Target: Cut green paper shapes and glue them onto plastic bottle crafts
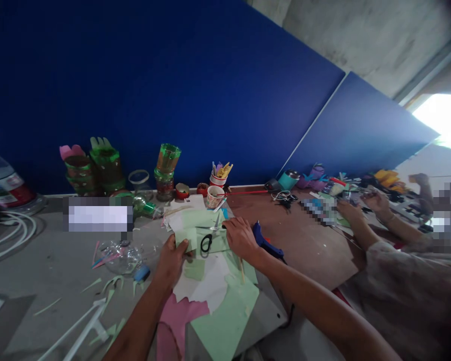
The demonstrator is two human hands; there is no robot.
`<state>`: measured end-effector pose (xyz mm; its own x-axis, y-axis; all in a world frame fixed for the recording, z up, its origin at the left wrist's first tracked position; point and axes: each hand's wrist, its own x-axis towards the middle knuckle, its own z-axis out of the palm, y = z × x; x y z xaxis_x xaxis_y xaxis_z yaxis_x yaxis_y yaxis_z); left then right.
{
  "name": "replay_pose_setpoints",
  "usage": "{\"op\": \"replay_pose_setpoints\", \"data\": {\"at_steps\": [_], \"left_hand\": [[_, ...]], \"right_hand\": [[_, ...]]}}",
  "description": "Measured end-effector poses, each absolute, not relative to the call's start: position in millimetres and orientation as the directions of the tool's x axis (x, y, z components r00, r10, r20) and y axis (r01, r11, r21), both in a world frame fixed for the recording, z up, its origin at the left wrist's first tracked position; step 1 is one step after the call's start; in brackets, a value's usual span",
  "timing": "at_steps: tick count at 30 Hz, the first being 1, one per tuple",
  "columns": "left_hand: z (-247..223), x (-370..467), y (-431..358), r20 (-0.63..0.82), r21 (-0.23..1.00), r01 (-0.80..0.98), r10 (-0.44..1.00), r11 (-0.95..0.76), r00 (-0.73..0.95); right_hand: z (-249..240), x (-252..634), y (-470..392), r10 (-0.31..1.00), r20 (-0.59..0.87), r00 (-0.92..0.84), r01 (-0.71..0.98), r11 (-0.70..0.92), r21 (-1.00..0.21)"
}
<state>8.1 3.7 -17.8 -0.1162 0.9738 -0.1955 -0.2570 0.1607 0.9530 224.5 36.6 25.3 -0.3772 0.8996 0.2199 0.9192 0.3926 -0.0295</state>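
My left hand (172, 260) pinches a small light-green paper piece (187, 238) between thumb and fingers. To its right is a pair of black-handled scissors (206, 243) with the blades spread apart over the paper. The fingers of my right hand (242, 239) are curled at one scissor handle, which they partly cover. Beneath both hands lie sheets of green paper (233, 311), white paper (214, 286) and pink paper (178, 321). A smaller green cutout (194, 269) rests on the white sheet just below my left hand.
A blue glue gun (266, 243) lies right of my right hand. Paper cups (215, 197) and green-brown bottle crafts (165, 173) stand along the blue partition (173, 90). Clear plastic pieces (122, 258) and paper scraps lie leftward. Another person's hands (351, 213) work at the right.
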Motion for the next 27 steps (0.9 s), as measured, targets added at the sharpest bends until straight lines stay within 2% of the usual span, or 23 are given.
{"op": "replay_pose_setpoints", "data": {"at_steps": [3, 6, 14, 18, 23, 27], "left_hand": [[-14, 9, 2, -0.207, 0.921, -0.354, 0.975, 0.164, -0.086], [-10, 11, -2, -0.226, 0.886, -0.418, 0.974, 0.201, -0.011], [0, 15, -13, -0.217, 0.892, -0.366, 0.962, 0.265, 0.168], [1, 16, -13, -0.186, 0.914, -0.329, 0.965, 0.238, 0.182], [-6, 14, -8, -0.131, 0.906, -0.380, 0.976, 0.188, 0.173], [-9, 13, -7, -0.182, 0.861, -0.462, 0.977, 0.212, 0.108]], "right_hand": [[26, 231, 37, 0.876, 0.359, -0.322, 0.920, 0.378, -0.098], [24, 233, 37, 0.858, 0.433, -0.275, 0.907, 0.381, -0.179], [15, 208, 32, 0.782, 0.545, -0.302, 0.768, 0.538, -0.348], [13, 189, 31, 0.767, 0.578, -0.279, 0.703, 0.573, -0.421], [7, 169, 30, 0.777, 0.569, -0.271, 0.624, 0.591, -0.511], [2, 165, 28, 0.775, 0.560, -0.292, 0.581, 0.609, -0.540]]}}
